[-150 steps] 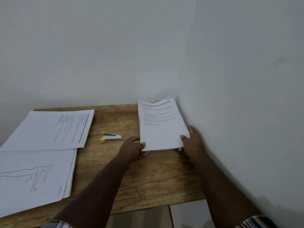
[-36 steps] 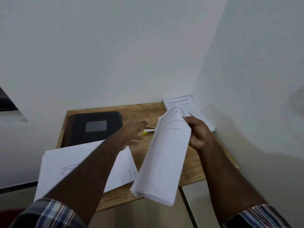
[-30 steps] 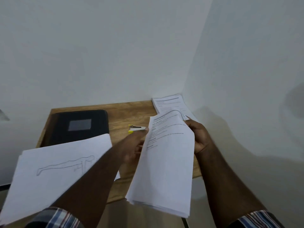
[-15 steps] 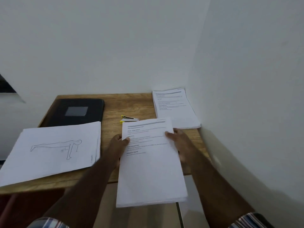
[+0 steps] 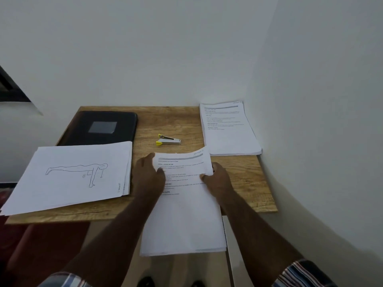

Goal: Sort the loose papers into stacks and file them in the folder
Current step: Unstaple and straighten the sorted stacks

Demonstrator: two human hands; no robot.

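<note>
Lying closed at the wooden worktop's (image 5: 238, 183) far left corner, black folder (image 5: 99, 129), contents hidden. Gripping a printed paper stack (image 5: 182, 214) overhanging the near edge: left hand (image 5: 148, 177) and right hand (image 5: 217, 179), fingers curled around its upper sides, thumbs on top, forearms reaching forward.

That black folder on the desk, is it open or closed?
Closed. The black folder lies flat at the desk's back left, its cover with the grey label facing up; no inside pages or pockets show.
</note>
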